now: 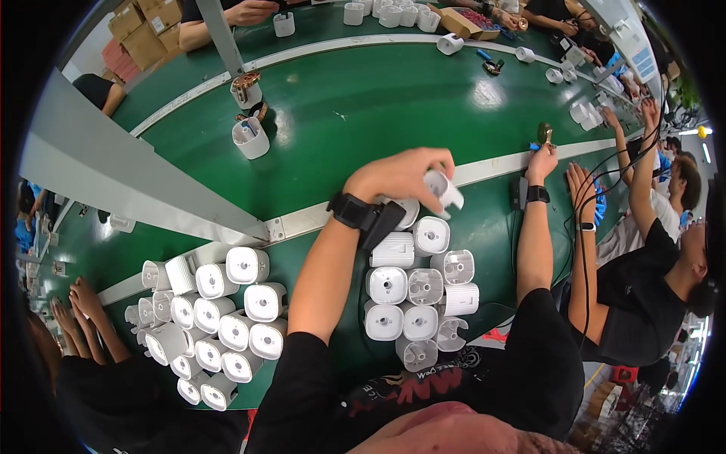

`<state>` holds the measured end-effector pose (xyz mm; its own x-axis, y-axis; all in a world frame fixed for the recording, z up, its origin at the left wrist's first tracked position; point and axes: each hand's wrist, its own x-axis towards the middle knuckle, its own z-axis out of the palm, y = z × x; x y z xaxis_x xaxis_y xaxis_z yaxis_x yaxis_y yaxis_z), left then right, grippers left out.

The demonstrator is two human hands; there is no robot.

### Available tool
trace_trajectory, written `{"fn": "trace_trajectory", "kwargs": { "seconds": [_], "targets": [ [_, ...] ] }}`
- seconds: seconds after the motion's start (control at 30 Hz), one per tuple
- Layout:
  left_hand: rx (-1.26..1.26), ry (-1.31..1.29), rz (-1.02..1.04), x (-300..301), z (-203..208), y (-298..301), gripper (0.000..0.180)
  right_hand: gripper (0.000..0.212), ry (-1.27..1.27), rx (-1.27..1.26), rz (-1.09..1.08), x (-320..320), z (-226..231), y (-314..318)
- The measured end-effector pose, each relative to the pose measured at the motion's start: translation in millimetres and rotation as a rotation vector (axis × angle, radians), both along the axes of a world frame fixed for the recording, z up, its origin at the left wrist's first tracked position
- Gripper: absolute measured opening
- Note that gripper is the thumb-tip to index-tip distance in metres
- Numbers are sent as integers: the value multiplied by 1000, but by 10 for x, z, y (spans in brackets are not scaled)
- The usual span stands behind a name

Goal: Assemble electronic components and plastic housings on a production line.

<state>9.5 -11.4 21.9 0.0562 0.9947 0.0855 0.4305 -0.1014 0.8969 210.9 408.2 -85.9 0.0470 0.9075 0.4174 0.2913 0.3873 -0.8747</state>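
Note:
My left hand [401, 180] is closed on a white plastic housing [448, 194], its fingers bent over the top and side. It hangs just above the far end of a cluster of similar white housings [420, 322], some standing with round-holed ends up, others lying on ribbed sides. Farther right, my right hand [541, 162] is closed on a small blue and copper-coloured part [546, 136] that sticks up past the fingers. What exactly this part is, I cannot make out. That hand is over the pale metal strip [491, 168] along the green table.
More white housings [215, 313] stand grouped left of my left forearm. A grey metal post [144, 166] rises beside them. Across the green surface [363, 106] stand housings with coppery parts [250, 138]. Black cables [582, 227] hang at right, near a co-worker's hand [581, 185].

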Motion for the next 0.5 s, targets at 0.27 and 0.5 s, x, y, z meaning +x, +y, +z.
{"fn": "trace_trajectory", "kwargs": {
  "seconds": [0.27,0.5],
  "targets": [
    [312,-675,591,-317,-393,42,58,21,1208,-1201,1117,-514,370,-767],
    [367,-873,566,-525,-617,-39,67,27,638,-822,1266,-1215,868,-2261]
  ]
}}
